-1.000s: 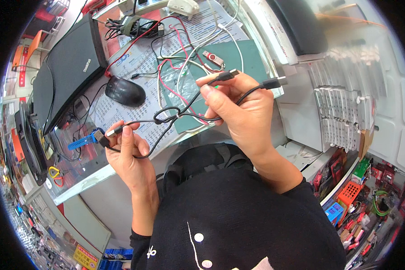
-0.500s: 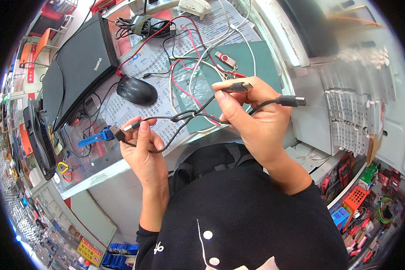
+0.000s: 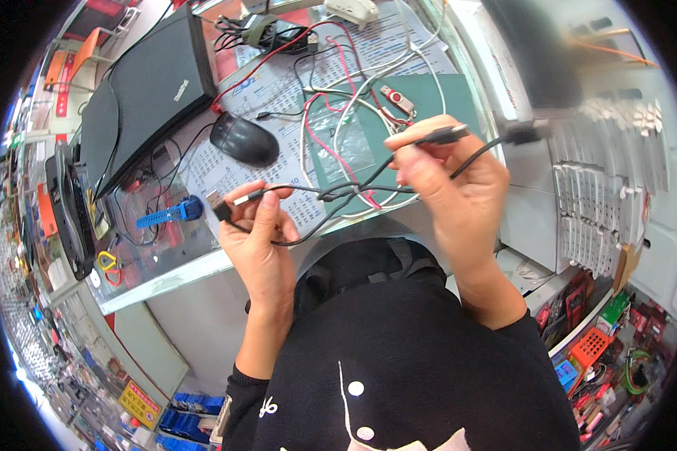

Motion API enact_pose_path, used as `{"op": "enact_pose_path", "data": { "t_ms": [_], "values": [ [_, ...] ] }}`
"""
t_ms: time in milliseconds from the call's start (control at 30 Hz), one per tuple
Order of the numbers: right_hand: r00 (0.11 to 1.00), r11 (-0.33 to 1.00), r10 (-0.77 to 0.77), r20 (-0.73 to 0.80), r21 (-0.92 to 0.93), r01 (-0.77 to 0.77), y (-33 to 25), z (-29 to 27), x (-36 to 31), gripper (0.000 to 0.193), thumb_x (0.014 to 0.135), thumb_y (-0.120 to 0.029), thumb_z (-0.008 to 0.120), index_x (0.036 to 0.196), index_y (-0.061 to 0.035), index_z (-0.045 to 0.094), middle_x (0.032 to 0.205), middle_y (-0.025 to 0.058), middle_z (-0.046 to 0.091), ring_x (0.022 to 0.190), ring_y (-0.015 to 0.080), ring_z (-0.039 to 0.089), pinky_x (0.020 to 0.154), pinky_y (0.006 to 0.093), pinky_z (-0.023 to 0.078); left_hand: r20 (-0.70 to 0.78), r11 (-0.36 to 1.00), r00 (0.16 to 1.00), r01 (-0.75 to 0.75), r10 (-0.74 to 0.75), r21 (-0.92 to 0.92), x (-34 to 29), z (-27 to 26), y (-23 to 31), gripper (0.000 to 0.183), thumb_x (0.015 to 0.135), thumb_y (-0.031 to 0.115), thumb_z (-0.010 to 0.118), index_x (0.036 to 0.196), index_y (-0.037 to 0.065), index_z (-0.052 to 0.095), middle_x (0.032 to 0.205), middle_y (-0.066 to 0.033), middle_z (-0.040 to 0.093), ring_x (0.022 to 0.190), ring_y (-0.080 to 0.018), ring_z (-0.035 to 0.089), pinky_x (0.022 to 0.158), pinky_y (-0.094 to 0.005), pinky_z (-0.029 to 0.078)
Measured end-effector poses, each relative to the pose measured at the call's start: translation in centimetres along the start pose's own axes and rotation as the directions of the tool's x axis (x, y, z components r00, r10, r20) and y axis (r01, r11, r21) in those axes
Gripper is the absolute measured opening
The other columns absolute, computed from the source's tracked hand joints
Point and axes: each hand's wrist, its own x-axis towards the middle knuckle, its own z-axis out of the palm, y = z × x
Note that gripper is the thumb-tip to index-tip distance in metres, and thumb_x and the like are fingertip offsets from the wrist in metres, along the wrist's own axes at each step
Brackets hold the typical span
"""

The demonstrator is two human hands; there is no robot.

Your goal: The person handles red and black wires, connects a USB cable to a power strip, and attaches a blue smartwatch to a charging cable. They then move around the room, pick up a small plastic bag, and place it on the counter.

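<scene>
Clock directions run from where the held cables cross, twelve being away from the person. The left hand, with one set of plugs, is at eight; the right hand, with the other, at three. Beyond the cables stands the table. At one, a mat overlaps a paper sheet; on the mat lies a USB stick, with a plastic bag at twelve. The mouse sits at ten, the laptop farther out behind it. A wrapped cord bundle lies at eleven, a watch at nine. Off the table, a basket is at four and bins at seven.
</scene>
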Motion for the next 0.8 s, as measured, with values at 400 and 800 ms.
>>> {"op": "enact_pose_path", "data": {
  "t_ms": [400, 800],
  "values": [
    [0.979, 0.911, 0.178, -0.096, 0.392, -0.127, 1.2, -0.5, 0.3, 0.019, 0.087, -0.009, 0.057, 0.099, 0.0036, 0.062, 0.067, 0.0049, 0.059, 0.06, 0.0109, 0.056, 0.069, 0.0297, 0.05, 0.018, 0.985, 0.994, -0.104, 0.107, -0.134, -0.4, 0.7, 0.8, 0.02, 0.087, 0.006, 0.062, 0.104, 0.002, 0.052, 0.086, -0.022, 0.065, 0.049, -0.0132, 0.054, 0.046, -0.0212, 0.04],
    [0.998, 0.94, 0.051, -0.02, 0.338, -0.042, 1.3, -1.2, 1.0, 0.019, 0.089, -0.011, 0.055, 0.102, 0.0031, 0.059, 0.055, 0.002, 0.052, 0.047, 0.0089, 0.049, 0.065, 0.0279, 0.047, 0.072, 0.977, 0.991, -0.099, 0.114, -0.187, -0.7, 1.4, 0.2, 0.024, 0.087, 0.006, 0.062, 0.108, 0.003, 0.051, 0.088, -0.0198, 0.066, 0.055, -0.0145, 0.056, 0.053, -0.0233, 0.043]
  ]
}}
